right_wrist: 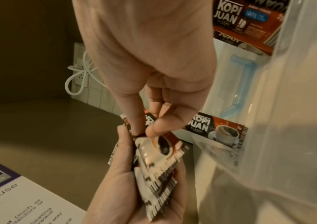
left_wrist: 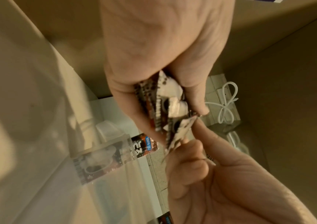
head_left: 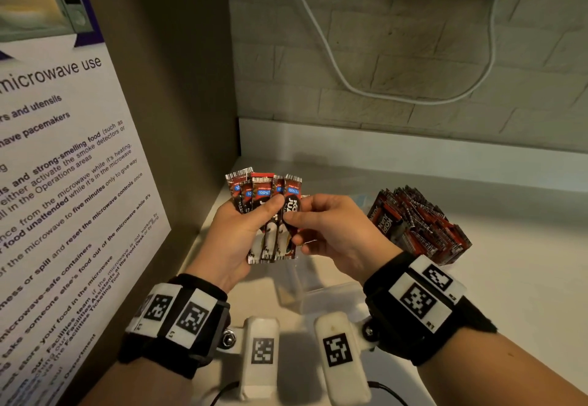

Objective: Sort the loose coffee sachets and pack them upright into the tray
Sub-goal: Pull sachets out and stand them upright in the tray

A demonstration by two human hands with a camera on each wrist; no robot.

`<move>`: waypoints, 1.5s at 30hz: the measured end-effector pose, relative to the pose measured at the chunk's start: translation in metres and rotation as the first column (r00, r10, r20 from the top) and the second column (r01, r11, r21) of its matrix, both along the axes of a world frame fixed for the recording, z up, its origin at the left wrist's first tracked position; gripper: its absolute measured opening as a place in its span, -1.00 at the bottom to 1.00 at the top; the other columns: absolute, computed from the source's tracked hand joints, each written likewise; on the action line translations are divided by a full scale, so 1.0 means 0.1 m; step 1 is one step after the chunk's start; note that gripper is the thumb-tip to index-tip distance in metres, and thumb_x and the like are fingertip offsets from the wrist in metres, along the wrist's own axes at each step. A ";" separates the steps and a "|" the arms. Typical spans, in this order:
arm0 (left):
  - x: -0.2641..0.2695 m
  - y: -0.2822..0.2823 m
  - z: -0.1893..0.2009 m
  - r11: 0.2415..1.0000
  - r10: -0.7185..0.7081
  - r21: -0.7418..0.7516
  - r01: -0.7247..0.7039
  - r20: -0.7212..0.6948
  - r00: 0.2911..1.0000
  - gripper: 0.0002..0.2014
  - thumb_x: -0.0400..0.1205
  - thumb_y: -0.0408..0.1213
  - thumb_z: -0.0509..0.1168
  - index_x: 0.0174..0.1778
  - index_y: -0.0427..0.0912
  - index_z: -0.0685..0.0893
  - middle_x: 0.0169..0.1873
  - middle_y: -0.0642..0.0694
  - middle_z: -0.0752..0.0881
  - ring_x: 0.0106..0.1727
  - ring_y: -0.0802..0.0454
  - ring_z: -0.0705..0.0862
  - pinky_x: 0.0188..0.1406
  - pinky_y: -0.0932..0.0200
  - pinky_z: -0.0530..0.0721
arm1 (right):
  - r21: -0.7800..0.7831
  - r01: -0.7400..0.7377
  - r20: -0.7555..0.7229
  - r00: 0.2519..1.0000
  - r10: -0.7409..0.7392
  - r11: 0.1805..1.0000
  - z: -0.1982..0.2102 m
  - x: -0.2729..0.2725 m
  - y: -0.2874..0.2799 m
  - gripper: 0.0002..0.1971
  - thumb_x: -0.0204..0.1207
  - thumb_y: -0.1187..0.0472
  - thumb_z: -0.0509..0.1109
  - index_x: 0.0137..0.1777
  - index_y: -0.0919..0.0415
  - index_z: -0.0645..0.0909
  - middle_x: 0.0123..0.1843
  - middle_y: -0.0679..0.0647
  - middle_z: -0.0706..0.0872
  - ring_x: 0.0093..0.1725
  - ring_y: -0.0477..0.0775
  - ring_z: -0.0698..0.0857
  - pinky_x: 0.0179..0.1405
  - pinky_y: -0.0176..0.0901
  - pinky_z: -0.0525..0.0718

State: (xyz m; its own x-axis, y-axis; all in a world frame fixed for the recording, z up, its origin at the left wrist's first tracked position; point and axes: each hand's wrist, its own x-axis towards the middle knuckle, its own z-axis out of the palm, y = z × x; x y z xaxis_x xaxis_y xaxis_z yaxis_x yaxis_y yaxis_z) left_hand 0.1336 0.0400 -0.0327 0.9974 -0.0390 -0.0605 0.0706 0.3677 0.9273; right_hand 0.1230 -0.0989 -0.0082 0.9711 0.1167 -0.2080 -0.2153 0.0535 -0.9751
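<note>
our left hand [head_left: 232, 240] grips a fan of sachets [head_left: 270, 214] upright above the counter, thumb across their fronts. our right hand [head_left: 334, 230] pinches the rightmost one. more sachets stand packed in the tray [head_left: 416, 224], to the right.

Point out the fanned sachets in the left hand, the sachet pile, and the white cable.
fanned sachets [head_left: 265, 202], head view, front wrapper.
sachet pile [head_left: 416, 224], head view, top.
white cable [head_left: 321, 39], head view, left run.
</note>
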 end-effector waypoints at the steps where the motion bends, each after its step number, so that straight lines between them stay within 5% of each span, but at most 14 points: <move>1: 0.00 0.00 0.01 1.000 -0.003 -0.006 0.003 0.006 1.000 -0.60 0.39 -0.20 0.45 0.09 -0.34 0.72 -0.18 -0.24 0.83 -0.20 -0.11 0.81 -0.25 0.08 0.76 | -0.002 -0.006 -0.001 1.000 0.006 1.000 0.01 0.00 0.01 -0.87 0.45 0.38 0.50 -0.20 0.25 0.58 -0.42 0.11 0.69 -0.55 -0.04 0.58 -0.63 -0.31 0.56; 4: -0.01 -0.03 0.04 0.999 -0.016 -0.030 0.016 -0.004 1.000 -0.74 0.57 -0.16 0.35 -0.03 -0.32 0.73 -0.33 -0.18 0.81 -0.39 -0.01 0.77 -0.46 0.21 0.70 | -0.020 0.017 0.005 1.000 -0.017 1.000 0.02 -0.01 0.04 -0.84 0.44 0.38 0.49 -0.23 0.22 0.55 -0.42 0.11 0.68 -0.59 -0.06 0.55 -0.65 -0.33 0.51; 7: 0.02 -0.01 0.03 0.999 -0.027 -0.026 0.026 -0.043 0.999 -0.73 0.70 -0.23 0.19 0.08 -0.33 0.72 -0.20 -0.26 0.82 -0.30 -0.08 0.79 -0.37 0.12 0.77 | -0.027 0.072 0.006 0.997 -0.072 0.997 0.02 -0.01 0.06 -0.89 0.47 0.38 0.47 -0.13 0.27 0.56 -0.40 0.13 0.66 -0.62 -0.08 0.52 -0.68 -0.35 0.47; 13: 0.01 0.03 0.01 0.997 -0.043 -0.059 0.042 -0.030 0.999 -0.77 0.70 -0.25 0.24 0.20 -0.23 0.70 -0.06 -0.22 0.84 -0.14 -0.11 0.83 -0.15 -0.08 0.79 | -0.030 0.166 0.034 0.986 -0.165 0.986 0.03 -0.02 0.01 -0.88 0.47 0.39 0.46 -0.21 0.24 0.57 -0.55 -0.03 0.64 -0.67 -0.16 0.50 -0.67 -0.37 0.43; 17: 0.01 0.04 0.03 0.987 -0.153 -0.055 0.149 -0.059 0.987 -0.75 0.66 -0.12 0.26 0.15 -0.14 0.71 -0.10 -0.22 0.84 -0.21 -0.15 0.83 -0.32 -0.13 0.78 | 0.069 0.160 0.059 0.985 -0.164 0.985 0.09 -0.05 0.00 -0.84 0.50 0.50 0.39 -0.25 0.30 0.56 -0.63 -0.07 0.62 -0.72 -0.21 0.53 -0.72 -0.45 0.43; 20: -0.02 0.02 0.03 0.985 -0.173 0.022 0.174 -0.012 0.985 -0.70 0.40 -0.20 0.42 0.04 -0.14 0.73 -0.17 -0.22 0.82 -0.26 -0.12 0.81 -0.43 0.00 0.77 | 0.051 0.143 0.096 0.984 -0.147 0.988 0.08 -0.06 0.05 -0.96 0.49 0.48 0.41 -0.10 0.39 0.65 -0.63 -0.08 0.62 -0.71 -0.21 0.54 -0.69 -0.44 0.45; 24: 0.01 0.05 -0.02 0.993 -0.117 0.019 0.117 -0.018 0.993 -0.59 0.35 -0.32 0.46 0.15 -0.25 0.69 -0.19 -0.21 0.83 -0.30 -0.08 0.81 -0.50 0.05 0.74 | -0.006 0.266 0.106 0.959 -0.264 0.964 0.05 0.00 0.05 -0.93 0.52 0.44 0.40 -0.18 0.33 0.63 -0.53 0.03 0.64 -0.65 -0.13 0.55 -0.58 -0.29 0.58; 28: 0.07 0.14 -0.05 0.999 -0.039 -0.020 0.038 -0.077 0.996 -0.86 0.56 -0.42 0.39 0.02 -0.21 0.72 -0.24 -0.17 0.84 -0.22 -0.10 0.83 -0.44 -0.02 0.79 | -0.065 0.399 0.083 0.915 -0.394 0.915 -0.04 0.10 -0.10 -0.78 0.59 0.46 0.28 -0.28 0.26 0.54 -0.41 0.15 0.62 -0.54 0.01 0.56 -0.42 -0.11 0.64; 34: 0.08 0.17 -0.12 0.999 0.032 -0.017 -0.035 -0.148 0.988 -0.84 0.53 -0.43 0.44 -0.01 -0.19 0.71 -0.27 -0.17 0.82 -0.33 -0.06 0.81 -0.48 0.00 0.78 | -0.237 0.317 -0.031 0.942 -0.334 0.918 -0.30 0.23 -0.10 -0.81 0.54 0.48 0.32 -0.25 0.25 0.48 -0.24 0.26 0.70 -0.35 0.17 0.70 -0.13 0.15 0.76; 38: 0.07 0.17 -0.17 0.998 0.045 -0.041 -0.053 -0.169 0.985 -0.88 0.55 -0.38 0.44 -0.04 -0.12 0.70 -0.29 -0.12 0.83 -0.30 -0.07 0.81 -0.45 -0.03 0.80 | -0.208 0.307 -0.102 0.937 -0.333 0.929 -0.42 0.32 -0.05 -0.75 0.51 0.51 0.36 -0.30 0.24 0.44 -0.08 0.35 0.70 -0.30 0.19 0.72 -0.37 -0.01 0.75; 45: 0.07 0.17 -0.18 0.998 0.025 -0.057 -0.038 -0.219 0.975 -0.87 0.55 -0.27 0.45 -0.02 -0.07 0.69 -0.22 -0.10 0.82 -0.17 -0.09 0.79 -0.45 0.06 0.74 | -0.210 0.343 -0.058 0.930 -0.362 0.915 -0.55 0.36 0.00 -0.74 0.43 0.49 0.45 -0.31 0.21 0.46 -0.26 0.29 0.74 -0.27 0.22 0.77 -0.14 0.18 0.80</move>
